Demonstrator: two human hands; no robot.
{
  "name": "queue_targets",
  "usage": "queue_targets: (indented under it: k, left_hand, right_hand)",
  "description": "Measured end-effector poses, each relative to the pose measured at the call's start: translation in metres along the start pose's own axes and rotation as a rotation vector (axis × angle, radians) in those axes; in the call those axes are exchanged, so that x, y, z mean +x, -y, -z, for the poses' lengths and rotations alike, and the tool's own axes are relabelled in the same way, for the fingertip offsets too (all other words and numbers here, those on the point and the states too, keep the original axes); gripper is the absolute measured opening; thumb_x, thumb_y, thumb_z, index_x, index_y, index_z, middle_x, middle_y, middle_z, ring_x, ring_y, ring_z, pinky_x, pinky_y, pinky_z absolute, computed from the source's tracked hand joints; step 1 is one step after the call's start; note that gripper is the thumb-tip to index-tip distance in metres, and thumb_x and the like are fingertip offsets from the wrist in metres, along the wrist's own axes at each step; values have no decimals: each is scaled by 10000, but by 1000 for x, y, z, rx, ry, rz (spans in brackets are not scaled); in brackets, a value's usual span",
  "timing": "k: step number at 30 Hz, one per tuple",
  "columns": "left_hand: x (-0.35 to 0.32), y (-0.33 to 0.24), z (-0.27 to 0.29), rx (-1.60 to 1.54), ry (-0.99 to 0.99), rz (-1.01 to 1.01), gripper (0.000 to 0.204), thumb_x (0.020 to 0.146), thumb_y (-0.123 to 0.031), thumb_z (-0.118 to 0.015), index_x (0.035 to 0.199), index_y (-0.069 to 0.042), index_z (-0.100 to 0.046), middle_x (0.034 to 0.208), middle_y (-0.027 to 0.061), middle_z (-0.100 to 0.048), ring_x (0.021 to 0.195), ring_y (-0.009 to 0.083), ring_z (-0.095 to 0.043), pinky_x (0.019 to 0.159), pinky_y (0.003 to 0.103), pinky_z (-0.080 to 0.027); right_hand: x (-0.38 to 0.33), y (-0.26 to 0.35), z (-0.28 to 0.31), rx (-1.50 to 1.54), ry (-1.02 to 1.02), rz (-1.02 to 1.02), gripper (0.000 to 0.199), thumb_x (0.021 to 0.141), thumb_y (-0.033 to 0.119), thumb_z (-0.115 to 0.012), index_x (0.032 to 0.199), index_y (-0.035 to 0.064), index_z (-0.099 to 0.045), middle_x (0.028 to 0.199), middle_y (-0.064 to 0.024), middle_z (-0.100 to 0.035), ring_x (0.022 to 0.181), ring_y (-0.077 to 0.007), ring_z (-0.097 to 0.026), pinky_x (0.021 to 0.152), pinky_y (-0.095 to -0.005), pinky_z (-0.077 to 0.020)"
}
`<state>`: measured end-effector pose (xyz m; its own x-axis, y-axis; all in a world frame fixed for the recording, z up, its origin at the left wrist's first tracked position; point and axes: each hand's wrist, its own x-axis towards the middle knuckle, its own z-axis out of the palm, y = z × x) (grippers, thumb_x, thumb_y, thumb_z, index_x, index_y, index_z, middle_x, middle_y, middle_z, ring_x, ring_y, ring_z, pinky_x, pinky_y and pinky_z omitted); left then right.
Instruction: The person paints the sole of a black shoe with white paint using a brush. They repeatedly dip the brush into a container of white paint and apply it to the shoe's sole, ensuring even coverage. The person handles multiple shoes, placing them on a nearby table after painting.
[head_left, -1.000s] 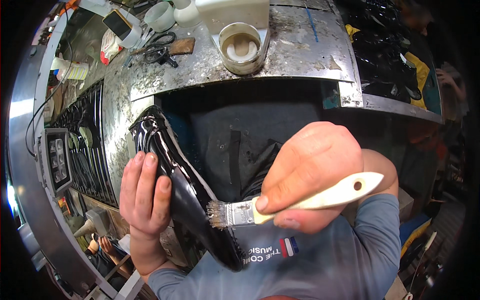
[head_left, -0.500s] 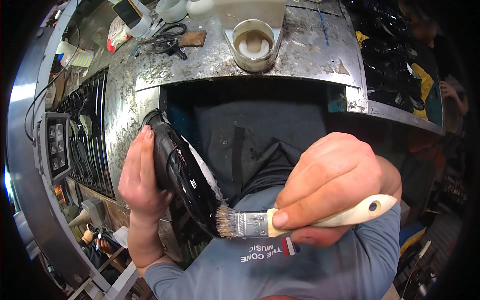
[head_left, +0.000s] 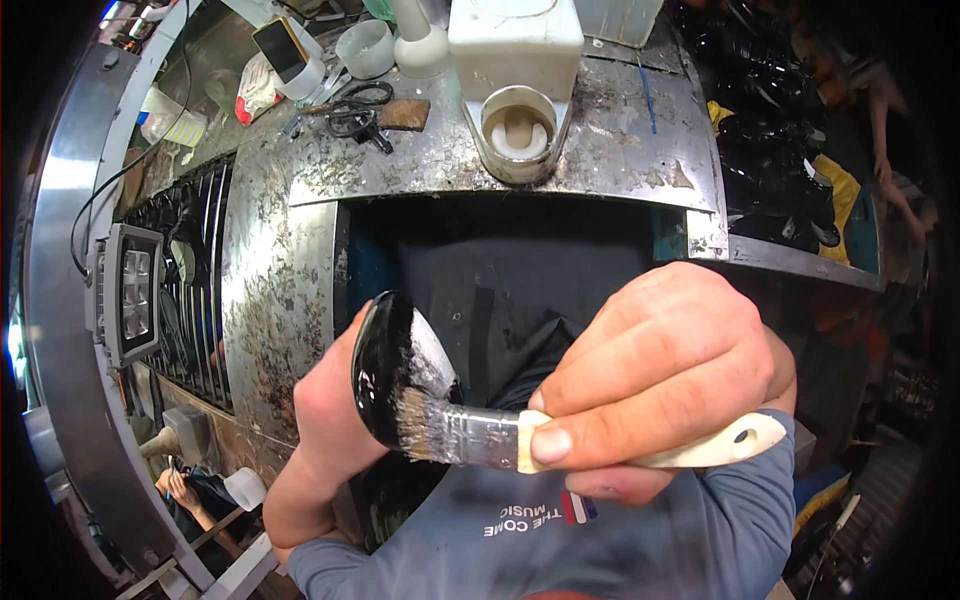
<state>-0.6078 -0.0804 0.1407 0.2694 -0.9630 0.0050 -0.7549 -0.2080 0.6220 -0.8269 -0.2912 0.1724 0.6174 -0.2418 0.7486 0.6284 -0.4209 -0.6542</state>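
We read the step as brushing along the border where the glossy black shoe upper (head_left: 372,375) meets its pale underside (head_left: 432,360), probably wet coating going on. The shoe upper is held up off any support, in front of the tabletop (head_left: 620,150) and below its front edge, rounded end toward us, tilted, pale side facing right.

Right hand (head_left: 660,370): thumb and fingers pinching the flat paintbrush (head_left: 490,438) by its pale handle, bristles (head_left: 425,422) pressed on the border. Left hand (head_left: 332,405): gripping the shoe upper from behind and the left; fingertips hidden, so we can't tell how each finger sits.

Next move, our judgement: keep turning the shoe upper with the left hand so the bristles can follow the border around the rounded end, light pressure, no smearing onto the shiny face. A reload may come later; the jar (head_left: 518,172) with cloudy liquid stands at the tabletop's front edge.

Versus half a second ago: the shoe upper then lies lengthwise with left fingers visible at its far end; now it's swung end-on, those fingers are out of sight, and more pale underside shows. Right-hand pinch unchanged.
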Motion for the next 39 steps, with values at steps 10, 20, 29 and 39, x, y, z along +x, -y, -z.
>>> queue_targets:
  k: [10,20,29,39]
  left_hand:
    - [7,-26,6,-310,250,30,622,652,-330,-965,1177,-97,-728,1058,79,-764,968,277,-748,890,364,-572]
    - [5,-20,15,-686,462,291,616,686,-177,-968,1197,11,-681,1046,64,-765,966,130,-717,897,316,-560]
    - [10,-14,13,-1142,536,403,649,748,-105,-895,1312,49,-613,1210,111,-710,1124,188,-663,1012,350,-508]
    - [-1,0,6,-1270,463,438,717,778,-264,-850,1341,88,-578,1230,135,-697,1127,207,-662,1013,353,-502]
  right_hand:
    - [23,-7,4,-115,11,-17,203,782,14,-820,984,2,-798,870,-115,-739,693,-206,-712,586,-289,-583]
    - [21,-20,5,-194,77,-41,197,748,45,-783,944,36,-795,842,-82,-736,656,-177,-706,552,-282,-577]
    - [10,-32,-3,-157,76,-48,176,748,34,-767,921,12,-787,812,-92,-729,643,-183,-705,549,-282,-575]
    - [-2,-39,-17,-88,59,-85,136,735,35,-799,860,18,-749,741,-90,-703,610,-222,-695,537,-316,-568]
